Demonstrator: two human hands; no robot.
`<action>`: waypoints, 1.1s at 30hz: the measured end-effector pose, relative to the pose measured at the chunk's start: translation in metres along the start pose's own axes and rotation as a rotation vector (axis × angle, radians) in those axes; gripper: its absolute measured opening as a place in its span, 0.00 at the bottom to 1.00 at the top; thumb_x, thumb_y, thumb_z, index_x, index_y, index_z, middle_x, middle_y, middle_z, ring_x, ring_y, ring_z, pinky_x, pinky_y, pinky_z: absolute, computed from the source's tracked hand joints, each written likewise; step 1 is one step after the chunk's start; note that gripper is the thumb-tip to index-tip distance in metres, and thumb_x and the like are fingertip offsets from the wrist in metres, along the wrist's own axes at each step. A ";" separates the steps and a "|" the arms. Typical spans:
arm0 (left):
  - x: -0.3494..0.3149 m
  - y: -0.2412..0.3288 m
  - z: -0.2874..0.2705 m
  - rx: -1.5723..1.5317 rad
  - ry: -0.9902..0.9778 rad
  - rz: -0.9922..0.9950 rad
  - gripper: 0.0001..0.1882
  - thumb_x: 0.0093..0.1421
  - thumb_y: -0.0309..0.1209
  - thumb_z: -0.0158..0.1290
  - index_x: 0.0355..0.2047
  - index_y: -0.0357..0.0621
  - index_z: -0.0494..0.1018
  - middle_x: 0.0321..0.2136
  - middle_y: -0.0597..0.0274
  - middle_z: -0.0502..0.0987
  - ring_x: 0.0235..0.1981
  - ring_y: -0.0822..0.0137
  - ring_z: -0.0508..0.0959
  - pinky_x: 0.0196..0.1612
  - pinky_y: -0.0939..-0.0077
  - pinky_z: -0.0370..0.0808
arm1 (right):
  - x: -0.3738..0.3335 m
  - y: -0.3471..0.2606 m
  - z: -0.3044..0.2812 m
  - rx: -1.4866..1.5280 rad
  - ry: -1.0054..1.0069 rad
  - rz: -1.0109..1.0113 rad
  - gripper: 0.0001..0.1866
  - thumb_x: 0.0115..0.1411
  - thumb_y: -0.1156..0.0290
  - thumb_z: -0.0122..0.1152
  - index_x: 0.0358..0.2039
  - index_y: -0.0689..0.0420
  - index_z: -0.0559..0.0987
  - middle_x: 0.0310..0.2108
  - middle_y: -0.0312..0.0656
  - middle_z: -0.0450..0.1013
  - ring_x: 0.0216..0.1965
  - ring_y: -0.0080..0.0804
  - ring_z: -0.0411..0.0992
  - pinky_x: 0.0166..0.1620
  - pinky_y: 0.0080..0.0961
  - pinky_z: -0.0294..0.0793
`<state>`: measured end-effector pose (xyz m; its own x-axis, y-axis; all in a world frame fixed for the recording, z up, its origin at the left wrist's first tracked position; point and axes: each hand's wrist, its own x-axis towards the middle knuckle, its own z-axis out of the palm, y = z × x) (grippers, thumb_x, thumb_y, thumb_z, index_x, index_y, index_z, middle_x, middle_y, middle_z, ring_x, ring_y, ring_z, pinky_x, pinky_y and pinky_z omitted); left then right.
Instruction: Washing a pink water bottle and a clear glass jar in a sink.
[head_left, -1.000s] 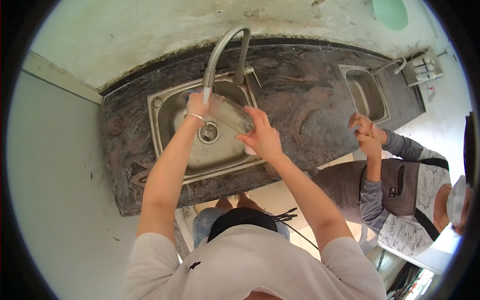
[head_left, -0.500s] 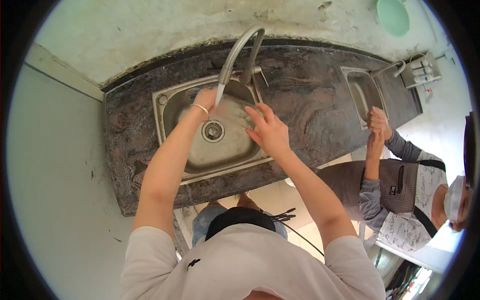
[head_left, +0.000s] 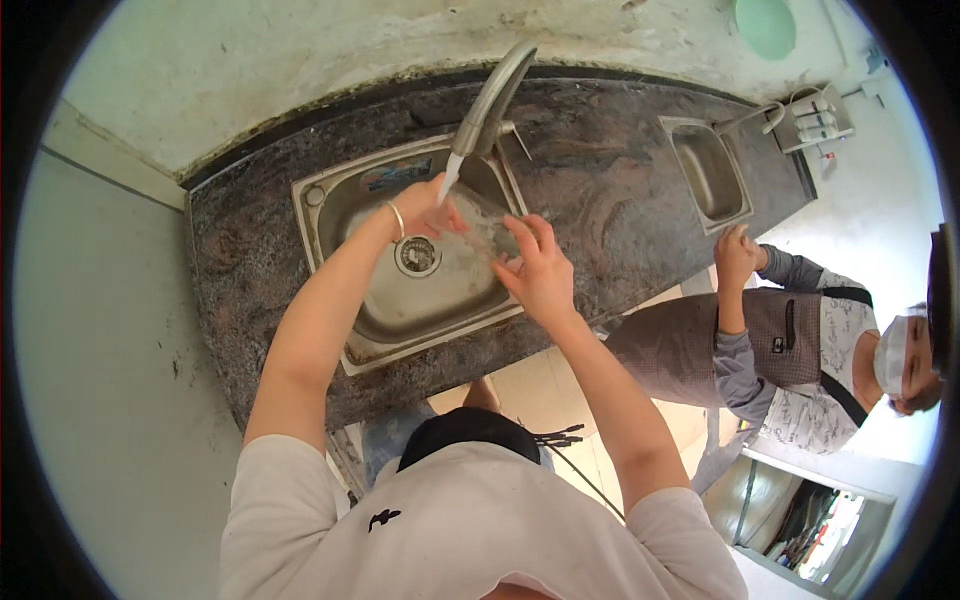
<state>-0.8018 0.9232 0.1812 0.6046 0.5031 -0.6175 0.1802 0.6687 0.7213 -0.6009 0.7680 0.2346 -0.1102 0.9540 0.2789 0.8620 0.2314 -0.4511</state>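
Note:
Water runs from the curved metal faucet (head_left: 490, 95) onto my left hand (head_left: 425, 208), which has a pale bracelet at its wrist. Water and motion blur its fingers. To the right, my right hand (head_left: 538, 268) curls its thumb and fingers around a clear, see-through thing (head_left: 490, 236); its exact kind is hard to make out. This thing is between my two hands, over the steel sink (head_left: 425, 310). Whether my left fingers grip it too cannot be seen. Below them is the round drain (head_left: 417, 257).
A dark stone-patterned counter (head_left: 600, 190) surrounds the sink. A colourful sticker (head_left: 395, 174) is on the sink's back wall. Farther right are a smaller sink (head_left: 712, 175) and a co-worker (head_left: 765, 345) in an apron, hands together. A green basin (head_left: 765, 27) hangs on the wall.
My view has shifted slightly. My left hand has turned, its fingers now reaching right under the stream, and the sticker shows more. The co-worker's hands have moved away from the small sink.

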 end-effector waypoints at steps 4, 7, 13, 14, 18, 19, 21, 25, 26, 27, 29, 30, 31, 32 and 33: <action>0.015 0.002 0.032 -0.581 0.379 0.442 0.20 0.59 0.41 0.54 0.36 0.33 0.70 0.28 0.56 0.74 0.38 0.50 0.78 0.36 0.55 0.78 | 0.001 -0.019 0.019 0.185 0.115 0.229 0.36 0.45 0.65 0.70 0.55 0.52 0.66 0.51 0.48 0.64 0.42 0.41 0.72 0.40 0.33 0.74; 0.021 -0.003 0.056 -0.756 0.403 0.637 0.17 0.59 0.37 0.54 0.41 0.37 0.68 0.31 0.57 0.74 0.40 0.54 0.77 0.35 0.57 0.77 | -0.013 0.000 0.067 0.459 0.256 0.331 0.38 0.46 0.65 0.69 0.58 0.52 0.63 0.51 0.49 0.65 0.49 0.44 0.68 0.48 0.34 0.69; -0.007 -0.012 0.043 -0.017 0.329 0.468 0.27 0.54 0.37 0.61 0.49 0.41 0.62 0.38 0.58 0.73 0.40 0.64 0.76 0.40 0.68 0.74 | -0.034 0.006 0.067 0.578 -0.146 0.513 0.43 0.47 0.66 0.69 0.61 0.55 0.57 0.54 0.54 0.62 0.58 0.43 0.60 0.57 0.33 0.61; -0.004 -0.010 0.044 0.070 0.512 0.730 0.28 0.51 0.38 0.62 0.47 0.41 0.63 0.37 0.58 0.74 0.41 0.64 0.75 0.42 0.68 0.73 | -0.036 0.011 0.065 0.389 -0.205 0.535 0.44 0.47 0.65 0.70 0.62 0.55 0.57 0.53 0.53 0.63 0.57 0.42 0.61 0.56 0.32 0.62; 0.019 -0.041 0.031 0.570 0.740 0.781 0.29 0.47 0.33 0.65 0.46 0.40 0.64 0.39 0.56 0.72 0.43 0.63 0.73 0.47 0.68 0.70 | -0.048 0.047 0.063 0.959 -0.119 0.795 0.30 0.56 0.58 0.63 0.57 0.54 0.66 0.47 0.42 0.70 0.45 0.33 0.70 0.48 0.29 0.70; 0.015 -0.031 0.040 0.476 0.801 0.778 0.29 0.47 0.31 0.65 0.46 0.39 0.63 0.40 0.56 0.72 0.43 0.62 0.72 0.48 0.68 0.69 | -0.045 0.044 0.051 1.180 -0.081 0.954 0.23 0.61 0.57 0.56 0.54 0.52 0.70 0.43 0.38 0.72 0.42 0.28 0.71 0.45 0.27 0.73; 0.016 -0.051 0.011 0.345 0.804 0.887 0.30 0.47 0.35 0.64 0.48 0.38 0.64 0.45 0.54 0.71 0.45 0.60 0.72 0.51 0.67 0.68 | -0.028 0.013 0.019 1.552 -0.288 1.151 0.20 0.63 0.51 0.49 0.49 0.50 0.72 0.42 0.35 0.73 0.43 0.26 0.72 0.44 0.29 0.73; 0.006 -0.067 -0.032 0.072 0.769 0.643 0.28 0.52 0.30 0.59 0.52 0.39 0.63 0.48 0.54 0.69 0.48 0.59 0.71 0.51 0.66 0.68 | -0.040 -0.005 0.031 1.895 -0.420 0.934 0.27 0.62 0.42 0.44 0.45 0.53 0.74 0.37 0.33 0.74 0.40 0.24 0.73 0.41 0.27 0.75; 0.022 -0.092 -0.071 -0.034 0.861 0.798 0.29 0.52 0.29 0.59 0.53 0.41 0.61 0.49 0.54 0.69 0.49 0.60 0.70 0.53 0.66 0.67 | -0.040 -0.010 0.049 1.965 -0.478 0.886 0.25 0.62 0.43 0.45 0.46 0.51 0.75 0.37 0.32 0.74 0.38 0.21 0.73 0.39 0.25 0.75; 0.025 -0.091 -0.038 0.268 0.793 0.609 0.29 0.52 0.29 0.59 0.53 0.41 0.61 0.49 0.54 0.70 0.50 0.59 0.70 0.53 0.66 0.67 | -0.047 -0.006 0.052 1.910 -0.454 0.866 0.24 0.63 0.45 0.46 0.46 0.50 0.75 0.38 0.32 0.73 0.38 0.20 0.72 0.38 0.24 0.75; 0.022 -0.070 -0.001 0.563 0.724 0.479 0.29 0.52 0.28 0.59 0.54 0.42 0.60 0.49 0.54 0.70 0.51 0.59 0.70 0.54 0.66 0.66 | -0.054 0.001 0.043 1.768 -0.427 0.882 0.20 0.63 0.49 0.48 0.46 0.49 0.75 0.38 0.31 0.73 0.38 0.17 0.72 0.36 0.21 0.75; 0.032 -0.065 -0.006 0.450 0.769 0.604 0.29 0.52 0.28 0.59 0.53 0.42 0.61 0.49 0.53 0.70 0.51 0.59 0.70 0.54 0.66 0.66 | -0.054 -0.001 0.045 1.696 -0.383 0.935 0.19 0.62 0.50 0.50 0.45 0.48 0.75 0.38 0.30 0.73 0.37 0.17 0.72 0.35 0.20 0.75; 0.026 -0.073 -0.013 0.343 0.812 0.687 0.29 0.51 0.29 0.60 0.52 0.42 0.62 0.48 0.53 0.70 0.51 0.58 0.70 0.54 0.66 0.65 | -0.062 -0.007 0.044 1.707 -0.355 0.985 0.17 0.61 0.51 0.52 0.43 0.47 0.76 0.36 0.30 0.73 0.34 0.17 0.73 0.34 0.18 0.75; 0.033 -0.077 -0.017 0.356 0.798 0.679 0.29 0.51 0.29 0.60 0.52 0.42 0.62 0.48 0.53 0.70 0.51 0.58 0.70 0.54 0.66 0.65 | -0.065 -0.008 0.047 1.719 -0.338 0.995 0.17 0.61 0.51 0.52 0.43 0.47 0.76 0.36 0.30 0.73 0.34 0.17 0.73 0.34 0.18 0.75; 0.030 -0.087 -0.026 0.479 0.740 0.582 0.29 0.51 0.30 0.60 0.52 0.42 0.62 0.47 0.53 0.71 0.50 0.58 0.70 0.53 0.66 0.65 | -0.070 -0.014 0.057 1.766 -0.341 1.028 0.17 0.60 0.51 0.52 0.42 0.47 0.77 0.36 0.30 0.74 0.34 0.17 0.73 0.34 0.18 0.75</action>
<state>-0.8194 0.8947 0.0915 0.1014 0.9932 -0.0569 0.3998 0.0117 0.9165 -0.6331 0.7093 0.1732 -0.2508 0.7674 -0.5900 -0.6188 -0.5959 -0.5119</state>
